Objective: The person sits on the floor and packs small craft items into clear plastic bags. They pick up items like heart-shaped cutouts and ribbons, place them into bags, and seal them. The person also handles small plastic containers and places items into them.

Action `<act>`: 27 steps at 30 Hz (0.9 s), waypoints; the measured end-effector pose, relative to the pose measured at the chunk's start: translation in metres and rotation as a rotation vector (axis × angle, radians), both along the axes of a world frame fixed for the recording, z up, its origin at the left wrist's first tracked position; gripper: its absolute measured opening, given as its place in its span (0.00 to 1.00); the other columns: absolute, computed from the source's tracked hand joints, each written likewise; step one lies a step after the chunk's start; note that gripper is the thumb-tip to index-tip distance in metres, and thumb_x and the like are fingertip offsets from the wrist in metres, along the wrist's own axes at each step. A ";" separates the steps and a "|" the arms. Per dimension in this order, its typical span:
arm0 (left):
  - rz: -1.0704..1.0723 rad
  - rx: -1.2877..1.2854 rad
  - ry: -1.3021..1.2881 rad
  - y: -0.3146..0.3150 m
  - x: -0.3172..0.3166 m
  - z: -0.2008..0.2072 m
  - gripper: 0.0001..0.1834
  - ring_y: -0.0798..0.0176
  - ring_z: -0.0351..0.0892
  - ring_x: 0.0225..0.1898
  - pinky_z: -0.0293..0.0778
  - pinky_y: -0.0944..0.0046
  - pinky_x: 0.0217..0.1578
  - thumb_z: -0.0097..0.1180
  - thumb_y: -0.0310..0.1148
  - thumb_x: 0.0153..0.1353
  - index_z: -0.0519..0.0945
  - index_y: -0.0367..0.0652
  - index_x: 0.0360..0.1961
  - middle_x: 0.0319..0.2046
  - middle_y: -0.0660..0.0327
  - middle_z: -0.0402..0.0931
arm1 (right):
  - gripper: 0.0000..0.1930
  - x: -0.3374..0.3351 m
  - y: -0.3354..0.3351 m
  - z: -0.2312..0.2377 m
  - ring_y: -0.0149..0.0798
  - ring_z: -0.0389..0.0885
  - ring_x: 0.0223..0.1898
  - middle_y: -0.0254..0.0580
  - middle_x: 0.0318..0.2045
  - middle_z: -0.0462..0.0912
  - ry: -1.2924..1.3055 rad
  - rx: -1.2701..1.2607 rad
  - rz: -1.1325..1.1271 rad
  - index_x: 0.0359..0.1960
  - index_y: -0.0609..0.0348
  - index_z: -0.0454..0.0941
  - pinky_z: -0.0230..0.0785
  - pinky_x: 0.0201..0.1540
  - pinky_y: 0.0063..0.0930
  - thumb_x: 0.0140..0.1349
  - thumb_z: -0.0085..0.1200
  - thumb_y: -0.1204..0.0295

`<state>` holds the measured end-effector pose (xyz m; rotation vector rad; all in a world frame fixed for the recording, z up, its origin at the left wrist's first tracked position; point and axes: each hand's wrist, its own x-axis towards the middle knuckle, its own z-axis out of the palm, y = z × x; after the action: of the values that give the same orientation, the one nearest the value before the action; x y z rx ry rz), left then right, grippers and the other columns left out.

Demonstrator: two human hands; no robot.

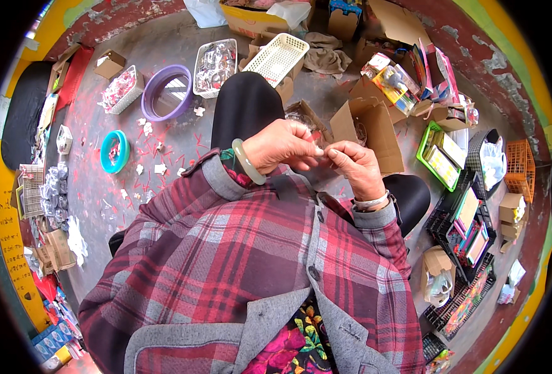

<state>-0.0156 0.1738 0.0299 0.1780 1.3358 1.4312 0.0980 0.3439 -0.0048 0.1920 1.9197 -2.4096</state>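
Observation:
My left hand (pixel 283 144), a pale bangle on its wrist, is closed in a pinch above my lap. Close by on its right, my right hand (pixel 358 167) pinches too, thumb against forefinger. The fingertips of both hands nearly meet, and whatever they hold is too small to make out. Just beyond the hands stands an open cardboard box (pixel 375 140). Beside it is another cardboard box (pixel 313 115) with clear, shiny pieces in it, partly hidden by my hands.
On the floor ahead to the left are a purple basin (pixel 146 100), a teal basin (pixel 125 163) and a white basket (pixel 199 68) of clear packets. A cream basket (pixel 278 59) lies farther off. Red and white scraps litter the floor. Rightward stand a green tray (pixel 424 149) and black crates (pixel 441 227).

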 end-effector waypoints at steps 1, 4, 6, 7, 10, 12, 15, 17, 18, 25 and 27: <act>-0.027 -0.014 0.035 0.001 0.000 0.001 0.06 0.71 0.78 0.27 0.73 0.76 0.24 0.60 0.29 0.52 0.75 0.40 0.27 0.26 0.62 0.77 | 0.07 0.000 -0.001 0.000 0.26 0.75 0.31 0.36 0.27 0.79 0.012 0.035 0.004 0.32 0.67 0.77 0.67 0.37 0.17 0.60 0.49 0.74; -0.077 -0.042 0.122 0.001 0.001 0.000 0.07 0.72 0.77 0.26 0.69 0.77 0.19 0.60 0.30 0.52 0.74 0.42 0.25 0.24 0.63 0.77 | 0.07 0.000 -0.002 -0.001 0.25 0.75 0.31 0.36 0.27 0.79 0.016 0.066 0.004 0.32 0.67 0.77 0.67 0.37 0.17 0.61 0.49 0.74; -0.068 -0.039 0.153 -0.001 0.001 -0.005 0.08 0.73 0.77 0.24 0.66 0.78 0.16 0.59 0.31 0.52 0.72 0.43 0.24 0.23 0.63 0.76 | 0.07 0.000 -0.002 0.000 0.25 0.75 0.31 0.35 0.27 0.79 0.012 0.068 0.004 0.32 0.67 0.77 0.67 0.37 0.17 0.61 0.49 0.74; -0.063 -0.037 0.156 -0.001 0.001 -0.005 0.08 0.74 0.76 0.23 0.66 0.78 0.16 0.59 0.31 0.52 0.72 0.43 0.23 0.22 0.63 0.76 | 0.07 0.000 -0.002 0.000 0.25 0.74 0.31 0.35 0.27 0.79 0.012 0.071 0.005 0.32 0.67 0.77 0.67 0.37 0.17 0.60 0.49 0.75; -0.071 -0.045 0.166 -0.001 0.001 0.000 0.09 0.74 0.74 0.20 0.64 0.78 0.15 0.59 0.31 0.52 0.71 0.43 0.22 0.21 0.64 0.75 | 0.07 0.000 -0.002 0.000 0.25 0.74 0.31 0.35 0.27 0.78 0.020 0.124 0.009 0.32 0.66 0.77 0.67 0.37 0.17 0.60 0.48 0.75; -0.110 -0.067 0.174 -0.001 0.000 0.005 0.08 0.75 0.72 0.18 0.64 0.78 0.15 0.60 0.30 0.51 0.72 0.43 0.23 0.19 0.64 0.75 | 0.07 0.000 -0.003 -0.001 0.25 0.74 0.32 0.35 0.27 0.78 0.025 0.147 0.007 0.31 0.66 0.76 0.67 0.37 0.17 0.61 0.48 0.75; -0.146 -0.105 0.241 0.002 0.003 -0.005 0.08 0.76 0.70 0.16 0.63 0.78 0.15 0.60 0.30 0.51 0.72 0.43 0.23 0.18 0.64 0.74 | 0.07 0.000 -0.004 -0.003 0.25 0.74 0.31 0.35 0.27 0.78 0.033 0.155 -0.006 0.31 0.66 0.76 0.66 0.36 0.17 0.61 0.48 0.74; -0.136 -0.066 0.200 0.001 0.005 -0.005 0.08 0.76 0.71 0.17 0.63 0.78 0.15 0.60 0.29 0.51 0.72 0.43 0.23 0.18 0.65 0.74 | 0.07 0.000 -0.005 -0.005 0.25 0.74 0.31 0.35 0.27 0.78 0.049 0.182 -0.020 0.31 0.66 0.76 0.66 0.36 0.17 0.61 0.48 0.74; -0.131 -0.050 0.180 0.001 0.006 -0.005 0.08 0.76 0.71 0.17 0.63 0.78 0.15 0.60 0.29 0.50 0.72 0.43 0.23 0.18 0.65 0.74 | 0.07 0.000 -0.005 -0.004 0.24 0.74 0.30 0.35 0.27 0.78 0.043 0.161 -0.029 0.31 0.66 0.76 0.66 0.36 0.17 0.61 0.48 0.75; -0.097 -0.078 0.209 0.001 0.002 -0.007 0.07 0.75 0.74 0.19 0.63 0.77 0.15 0.59 0.28 0.50 0.72 0.43 0.22 0.19 0.66 0.74 | 0.06 0.001 -0.005 -0.005 0.25 0.75 0.30 0.35 0.27 0.78 -0.002 0.058 -0.105 0.32 0.64 0.77 0.67 0.35 0.18 0.59 0.50 0.74; -0.093 -0.070 0.206 0.000 0.000 -0.008 0.06 0.75 0.74 0.19 0.63 0.78 0.15 0.59 0.27 0.49 0.72 0.43 0.23 0.19 0.66 0.74 | 0.06 0.000 -0.007 -0.001 0.29 0.76 0.30 0.36 0.27 0.79 0.102 0.296 -0.224 0.34 0.63 0.76 0.67 0.35 0.19 0.56 0.53 0.74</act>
<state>-0.0153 0.1742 0.0216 0.3445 1.5232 1.3124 0.0980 0.3366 -0.0059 0.3178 2.4179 -2.2869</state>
